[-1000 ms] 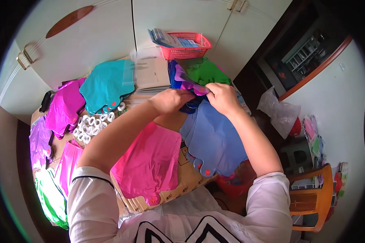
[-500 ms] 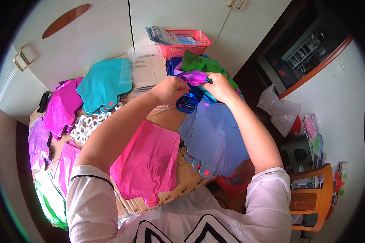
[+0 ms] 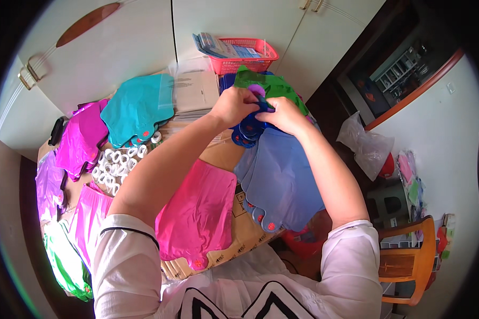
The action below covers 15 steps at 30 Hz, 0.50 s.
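Note:
Both my hands are over the far right of the cardboard-covered table. Between my left hand (image 3: pixel 236 107) and my right hand (image 3: pixel 283 115) is a bunch of flat foil balloons, with a small rounded purple foil piece (image 3: pixel 256 89) at its top. My fingers are closed at the bunch; the fingertips are partly hidden. Shiny dark blue foil balloons (image 3: pixel 250 127) lie under my hands. Just behind is a green foil balloon (image 3: pixel 269 82). Nearer to me, a stack of greyish-blue foil balloons (image 3: pixel 285 175) lies below my right forearm, and a pink foil balloon (image 3: pixel 197 212) beside my left forearm.
White ribbon rolls (image 3: pixel 112 165) lie heaped at the left, near teal (image 3: pixel 135 109), magenta (image 3: pixel 84 135), lilac (image 3: pixel 49 183) and green-white foil balloons (image 3: pixel 66 260). A pink basket (image 3: pixel 239 66) with packets stands at the back by the cabinet (image 3: pixel 223 21). A wooden chair (image 3: pixel 404 263) stands at right.
The wider purple foil between my hands has shrunk to a small rounded piece. My left hand has moved up and right, and my right hand slightly down, bringing them closer together.

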Tool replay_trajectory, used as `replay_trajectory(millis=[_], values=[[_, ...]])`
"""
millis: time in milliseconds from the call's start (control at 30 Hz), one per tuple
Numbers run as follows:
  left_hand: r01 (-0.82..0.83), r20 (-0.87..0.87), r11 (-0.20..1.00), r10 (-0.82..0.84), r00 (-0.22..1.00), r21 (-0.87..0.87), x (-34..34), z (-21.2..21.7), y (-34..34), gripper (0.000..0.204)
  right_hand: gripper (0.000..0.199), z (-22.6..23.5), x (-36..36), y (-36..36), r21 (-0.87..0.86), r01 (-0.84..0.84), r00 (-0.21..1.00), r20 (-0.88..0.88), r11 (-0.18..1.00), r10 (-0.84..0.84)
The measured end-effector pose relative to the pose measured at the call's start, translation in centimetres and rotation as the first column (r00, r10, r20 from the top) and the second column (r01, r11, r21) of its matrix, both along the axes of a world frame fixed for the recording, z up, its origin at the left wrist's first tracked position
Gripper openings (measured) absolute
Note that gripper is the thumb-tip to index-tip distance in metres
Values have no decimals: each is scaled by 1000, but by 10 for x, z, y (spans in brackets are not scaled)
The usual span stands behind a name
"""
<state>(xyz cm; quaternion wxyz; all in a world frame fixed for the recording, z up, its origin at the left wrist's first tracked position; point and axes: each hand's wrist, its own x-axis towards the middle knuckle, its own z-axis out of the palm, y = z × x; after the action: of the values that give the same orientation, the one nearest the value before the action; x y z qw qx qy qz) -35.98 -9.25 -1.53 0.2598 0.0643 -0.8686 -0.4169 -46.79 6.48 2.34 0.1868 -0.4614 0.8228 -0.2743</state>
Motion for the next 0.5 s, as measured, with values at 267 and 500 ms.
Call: replay_trajectory(millis=[267,500], values=[[38,-105,579,-211,972,-814,28,-14,-1,23,25,-33,-15,-9,-196,224,974,24,955,-224],[140,-11,857,-168,986,-496,18,-31,-6,24,28,54,-161,91,-450,797,582,752,404,-310]])
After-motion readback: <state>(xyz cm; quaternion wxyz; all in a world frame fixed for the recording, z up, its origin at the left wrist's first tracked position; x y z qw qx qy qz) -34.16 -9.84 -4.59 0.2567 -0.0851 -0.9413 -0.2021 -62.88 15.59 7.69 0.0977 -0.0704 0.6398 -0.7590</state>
